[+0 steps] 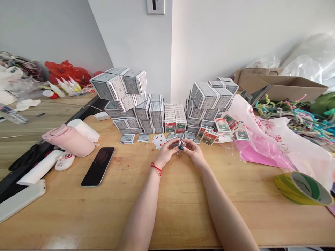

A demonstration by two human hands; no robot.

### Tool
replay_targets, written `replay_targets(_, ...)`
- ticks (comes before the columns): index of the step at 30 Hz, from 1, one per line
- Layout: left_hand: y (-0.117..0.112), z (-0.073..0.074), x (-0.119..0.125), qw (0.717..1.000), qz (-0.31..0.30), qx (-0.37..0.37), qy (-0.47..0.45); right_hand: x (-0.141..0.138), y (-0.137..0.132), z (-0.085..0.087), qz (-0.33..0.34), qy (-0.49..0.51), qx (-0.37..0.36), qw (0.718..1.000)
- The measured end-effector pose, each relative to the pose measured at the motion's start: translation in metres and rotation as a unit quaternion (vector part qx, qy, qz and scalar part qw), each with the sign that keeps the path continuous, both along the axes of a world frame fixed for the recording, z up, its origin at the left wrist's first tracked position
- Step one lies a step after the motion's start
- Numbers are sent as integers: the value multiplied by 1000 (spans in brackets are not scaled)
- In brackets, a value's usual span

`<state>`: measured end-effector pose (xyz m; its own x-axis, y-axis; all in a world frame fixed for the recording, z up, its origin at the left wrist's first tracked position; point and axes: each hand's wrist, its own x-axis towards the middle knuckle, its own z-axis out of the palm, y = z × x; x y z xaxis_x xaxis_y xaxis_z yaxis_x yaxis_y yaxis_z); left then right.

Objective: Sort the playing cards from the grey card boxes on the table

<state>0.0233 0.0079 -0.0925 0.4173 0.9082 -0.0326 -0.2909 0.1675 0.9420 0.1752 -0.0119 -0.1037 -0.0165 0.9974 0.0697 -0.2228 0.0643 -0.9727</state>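
My left hand (169, 152) and my right hand (193, 153) meet above the middle of the table, fingers closed on a small playing-card box (182, 143). The fingers cover most of it, so whether its flap is open I cannot tell. Just behind my left hand lie loose playing cards (159, 141), face up, showing red diamonds. Small card piles with grey patterned backs, such as this card pile (143, 137), form a row along the stacks. To the right of my right hand lie red-and-green card boxes (209, 136).
Tall stacks of grey-backed cards (121, 87) rise at left and right, with card boxes (175, 118) standing between. A phone (98, 166) and pink bottle (69, 140) lie left. Yellow tape (282, 188), plastic wrap (261, 129) and a cardboard box (293, 89) occupy the right.
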Motion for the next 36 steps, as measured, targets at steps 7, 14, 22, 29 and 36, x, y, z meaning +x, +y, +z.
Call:
replay_targets(7,0,-2,1,997,20,58,39,-1,-2,0,-9,1,5,1000)
replay_targets(14,-4,-8,6,972,63,191,119,-4,-4,3,-2,-14,24,1000)
replay_targets(22,-4,-14,7,929,101,295,199,-2,-3,2,17,17,8,1000)
replay_targets(29,-4,-14,8,912,102,322,233,-2,-3,0,52,82,13,995)
replay_targets(36,-4,-12,6,905,102,321,261,-4,-3,-1,63,103,5,993)
